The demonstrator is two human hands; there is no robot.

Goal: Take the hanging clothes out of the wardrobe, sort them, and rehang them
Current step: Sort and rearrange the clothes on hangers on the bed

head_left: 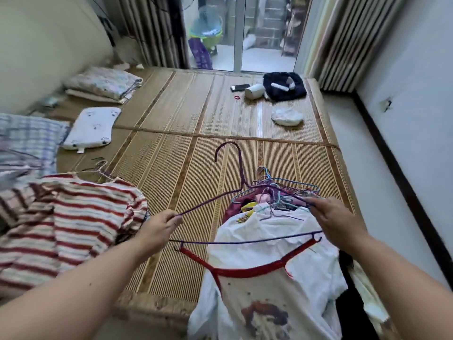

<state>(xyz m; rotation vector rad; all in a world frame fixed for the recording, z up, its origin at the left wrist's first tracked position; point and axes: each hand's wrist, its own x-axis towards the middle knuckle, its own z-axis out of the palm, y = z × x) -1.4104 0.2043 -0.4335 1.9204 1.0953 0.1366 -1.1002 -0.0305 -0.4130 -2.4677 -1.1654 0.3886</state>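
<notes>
I hold a purple wire hanger (239,168) flat over the bamboo mat, hook pointing away. My left hand (160,227) pinches its left arm and my right hand (335,220) grips its right end. Under it lies a white T-shirt with a red neckline and a dark print (269,285). Past the shirt sits a pile of clothes with several tangled blue and purple hangers (274,200). A red-and-white striped shirt (63,227) on a pale hanger lies at the left.
The bamboo mat (171,148) covers a wide bed. A white pillow (92,127), folded bedding (105,83) and checked cloth (27,138) lie left. Farther off rest a dark garment (284,88), a white cup (253,90), a phone (240,87) and a white bundle (286,116). A wall runs along the right.
</notes>
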